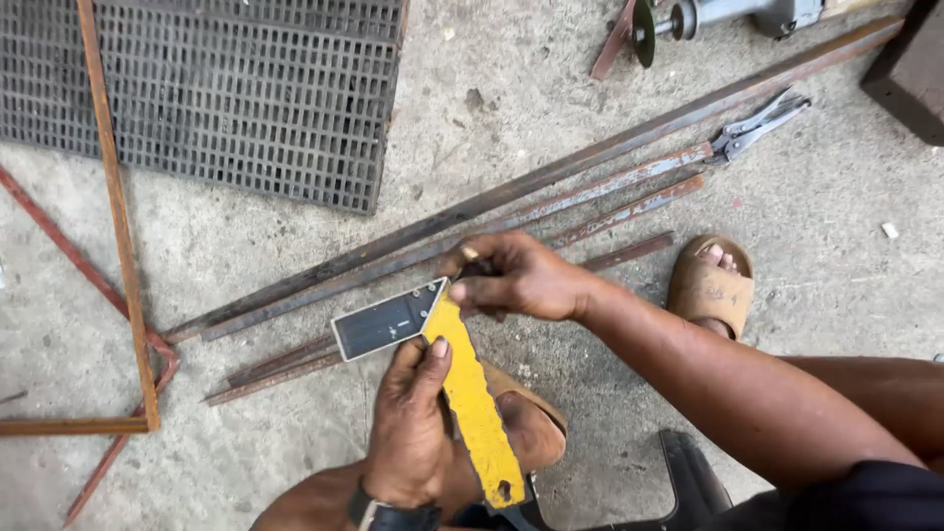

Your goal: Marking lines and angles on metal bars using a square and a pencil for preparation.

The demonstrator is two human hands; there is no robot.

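L+R fingers (pixel 440 346) grip 1 yellow square (pixel 472 393) | 4 rusty bars (pixel 551 211) (approx) | 1 grate (pixel 236 88)

Just beyond the grip on the yellow square (pixel 472 393), rusty steel bars (pixel 511 211) lie slantwise across the concrete floor (pixel 256 246), blocking a low forward reach. Far ahead-left lies a metal grate (pixel 226 88); left, a welded frame (pixel 118 226). Between bars and grate, bare floor gives passage.
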